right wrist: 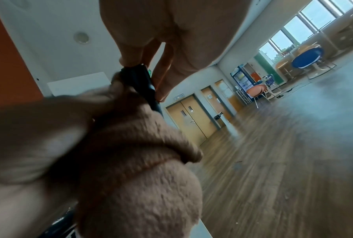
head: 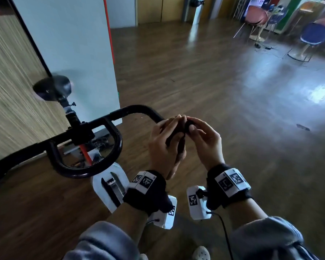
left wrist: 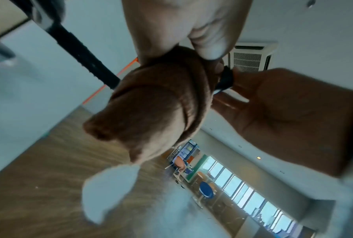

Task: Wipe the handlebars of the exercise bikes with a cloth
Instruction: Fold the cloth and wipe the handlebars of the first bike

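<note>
The exercise bike's black handlebars curve from the left toward the middle of the head view. A brown fleecy cloth is wrapped round the bar's right end. My left hand grips the cloth around the bar, fingers curled over it. My right hand pinches the bare black end tip of the bar between thumb and fingertips, just right of the cloth. In the right wrist view the cloth bulges below the tip. The bar under the cloth is hidden.
A blurred black round part sits on a post above the handlebar stem. The bike's white body is below the bars. A white panel stands behind. Wooden floor opens to the right, with a blue chair and a red chair far off.
</note>
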